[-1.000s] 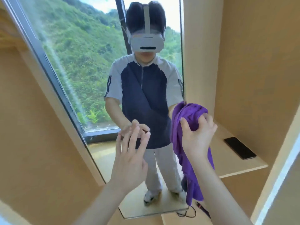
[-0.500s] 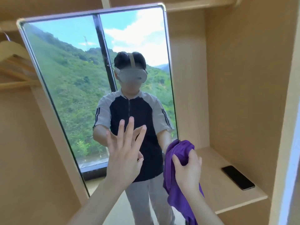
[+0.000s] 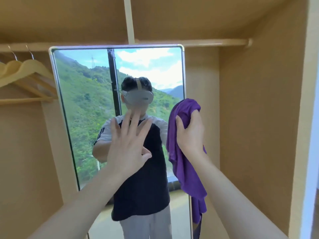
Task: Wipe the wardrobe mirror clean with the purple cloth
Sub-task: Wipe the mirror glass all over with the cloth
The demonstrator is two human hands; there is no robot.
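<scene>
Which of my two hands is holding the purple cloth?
Your right hand grips the purple cloth at the mirror's right edge; your left hand is open, fingers spread.

purple cloth (image 3: 183, 152), tan wardrobe (image 3: 241, 118)

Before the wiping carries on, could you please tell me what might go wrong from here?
1. The left hand is spread flat at the mirror; if it touches the glass, it may leave fresh fingerprints.
2. The right hand grips the purple cloth at the mirror's right edge, with most of it hanging loose, so little cloth may actually wipe.
3. The hangers sit close to the mirror's upper left and could get knocked.
</scene>
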